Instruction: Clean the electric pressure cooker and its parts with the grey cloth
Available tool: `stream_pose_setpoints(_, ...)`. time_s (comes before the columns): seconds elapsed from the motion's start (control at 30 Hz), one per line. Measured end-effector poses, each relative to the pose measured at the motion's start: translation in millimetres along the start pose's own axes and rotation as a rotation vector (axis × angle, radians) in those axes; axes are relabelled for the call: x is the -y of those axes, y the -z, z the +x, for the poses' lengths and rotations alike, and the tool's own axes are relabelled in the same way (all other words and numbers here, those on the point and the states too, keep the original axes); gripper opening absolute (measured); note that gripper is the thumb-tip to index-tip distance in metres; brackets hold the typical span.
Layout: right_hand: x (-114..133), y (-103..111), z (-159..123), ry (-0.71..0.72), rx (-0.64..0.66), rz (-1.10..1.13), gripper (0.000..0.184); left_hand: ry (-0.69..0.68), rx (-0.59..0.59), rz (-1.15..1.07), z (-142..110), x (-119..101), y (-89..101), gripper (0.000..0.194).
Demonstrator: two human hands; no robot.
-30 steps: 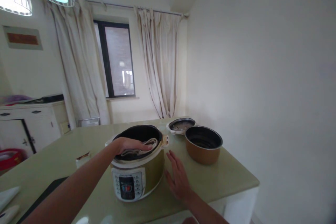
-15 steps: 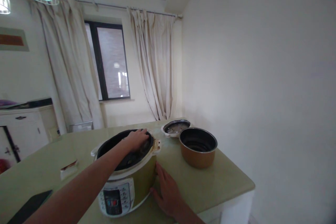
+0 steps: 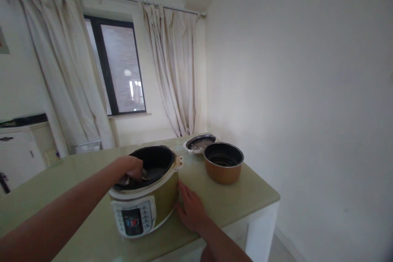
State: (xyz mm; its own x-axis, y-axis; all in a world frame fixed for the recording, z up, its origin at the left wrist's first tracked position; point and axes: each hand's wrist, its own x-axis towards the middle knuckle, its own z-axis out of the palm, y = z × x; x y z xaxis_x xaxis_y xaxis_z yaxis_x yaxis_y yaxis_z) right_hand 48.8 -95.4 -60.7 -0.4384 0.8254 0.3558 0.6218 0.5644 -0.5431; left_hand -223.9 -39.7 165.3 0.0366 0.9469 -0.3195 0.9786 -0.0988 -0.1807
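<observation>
A white and olive-green electric pressure cooker (image 3: 166,198) stands upright on the table, its lid off and its dark inside showing. My left hand (image 3: 135,168) reaches into the front left of the cooker's opening. Its fingers are bent down and partly hidden, closed on what looks like a crumpled greyish cloth (image 3: 146,177). Against the cooker's lower right side rests my right hand (image 3: 193,209), fingers stretched out. Right of the cooker is an inner pot (image 3: 223,172), copper-brown outside and black inside. A round lid (image 3: 201,143) lies upturned behind the pot.
The pale green table (image 3: 251,202) has a rounded corner at the right, with a white wall (image 3: 301,110) beyond it. Behind are a window (image 3: 121,67) and long curtains (image 3: 172,69). A white cabinet (image 3: 21,147) stands at the far left.
My left hand has moved from the right rear of the cooker's opening to its front left. My right hand stays against the cooker's side. The view has turned slightly right.
</observation>
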Motion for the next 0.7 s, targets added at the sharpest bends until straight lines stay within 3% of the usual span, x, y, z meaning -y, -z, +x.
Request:
stream_pose_setpoints(0.13,7.6,4.6,0.1,0.0,0.006,-0.019,0.089,-0.117,0.193,-0.426,-15.2,-12.1,3.9,0.038)
stream_pose_setpoints(0.17,8.7,4.9,0.4,0.007,0.005,-0.025,0.089,-0.146,0.209,-0.57,-15.7,-16.9,2.7,0.045)
stream_pose_setpoints(0.23,9.6,4.5,1.0,0.02,0.002,-0.033,0.089,-0.181,0.119,-0.693,-9.9,-27.8,-1.7,0.055)
stream_pose_setpoints(0.33,8.2,2.1,2.1,0.034,0.007,-0.028,0.09,-0.153,-0.141,-0.489,12.7,-44.0,-8.1,0.051)
stream_pose_setpoints(0.4,6.2,0.4,2.5,0.025,0.018,-0.018,0.092,-0.095,-0.239,-0.359,29.4,-51.3,-9.6,0.045)
stream_pose_setpoints(0.57,0.4,-0.7,1.9,0.018,0.015,0.025,0.093,-0.041,-0.362,-0.116,45.6,-45.3,-6.9,0.043)
stream_pose_setpoints(0.7,-2.0,1.9,1.8,0.023,0.02,0.067,0.093,-0.099,-0.33,0.02,39.3,-17.7,-7.4,0.042)
